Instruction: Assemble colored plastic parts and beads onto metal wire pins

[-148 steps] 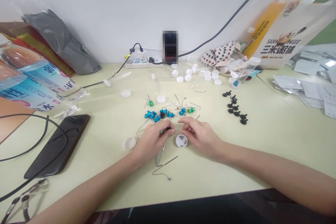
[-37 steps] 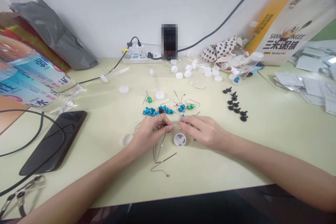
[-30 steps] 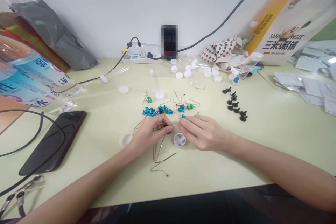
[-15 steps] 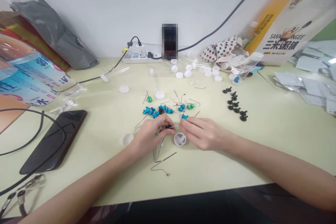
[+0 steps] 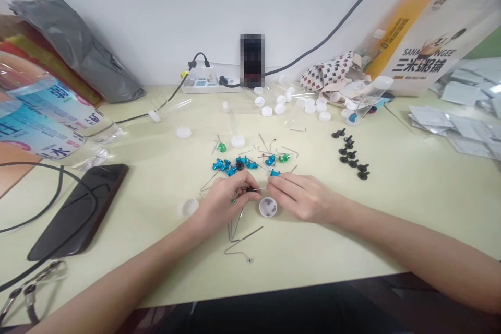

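Between the thumb and fingers of my left hand point(image 5: 230, 194) is a small black part point(image 5: 250, 189); a bit of green shows under that palm. My right hand point(image 5: 299, 195) pinches a thin metal rod point(image 5: 260, 189) whose other end meets the black part. Just below the rod stands a white cap point(image 5: 268, 207) holding tiny dark pieces. Blue metal parts point(image 5: 224, 165) and a green part point(image 5: 284, 158) lie beyond my hands among bent metal keys. More bent keys point(image 5: 250, 234) rest nearer the table's front edge.
Black screw-like parts point(image 5: 353, 163) lie to the right. White caps point(image 5: 309, 107) and clear tubes are at the back, near a power strip point(image 5: 211, 86). At left are a phone point(image 5: 80, 209), a cable and water bottles point(image 5: 50, 109); a paper bag point(image 5: 418, 52) stands back right.
My hands hold nearly the same pose, with the black part and rod still between them. The whole view has shifted very slightly.
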### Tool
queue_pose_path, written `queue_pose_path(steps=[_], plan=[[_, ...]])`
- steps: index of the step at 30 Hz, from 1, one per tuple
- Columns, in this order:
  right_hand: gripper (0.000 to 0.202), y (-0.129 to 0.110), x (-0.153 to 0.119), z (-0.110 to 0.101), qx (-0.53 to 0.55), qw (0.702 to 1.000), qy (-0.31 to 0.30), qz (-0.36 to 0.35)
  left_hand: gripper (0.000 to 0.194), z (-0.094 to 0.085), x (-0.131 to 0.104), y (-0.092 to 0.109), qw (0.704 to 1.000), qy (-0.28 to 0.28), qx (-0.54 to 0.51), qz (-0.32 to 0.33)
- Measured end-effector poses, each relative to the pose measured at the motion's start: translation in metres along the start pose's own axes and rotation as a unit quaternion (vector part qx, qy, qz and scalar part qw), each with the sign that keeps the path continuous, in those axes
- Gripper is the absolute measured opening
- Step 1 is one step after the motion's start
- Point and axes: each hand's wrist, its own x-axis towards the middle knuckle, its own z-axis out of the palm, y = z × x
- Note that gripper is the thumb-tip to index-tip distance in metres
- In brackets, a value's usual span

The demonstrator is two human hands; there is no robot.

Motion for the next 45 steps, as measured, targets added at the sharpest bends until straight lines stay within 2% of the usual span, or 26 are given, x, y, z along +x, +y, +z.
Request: queue_pose_path(steps=[20,39,45], plan=[[0.011,-0.0002,0.0023,-0.002,0.066,0.997,-0.033,0.032,0.005,0.001,-0.0012,-0.0018,1.0,0.005,0.006,0.015],[0.012,-0.0012,0.0027,-0.0021,0.077,0.996,-0.016,0.041,0.005,0.0002,-0.0022,0.0021,1.0,0.014,0.007,0.022],[0.013,-0.0028,0.0039,-0.0029,0.085,0.994,-0.037,0.051,0.004,0.0008,-0.0019,0.0,1.0,0.013,0.009,0.025]])
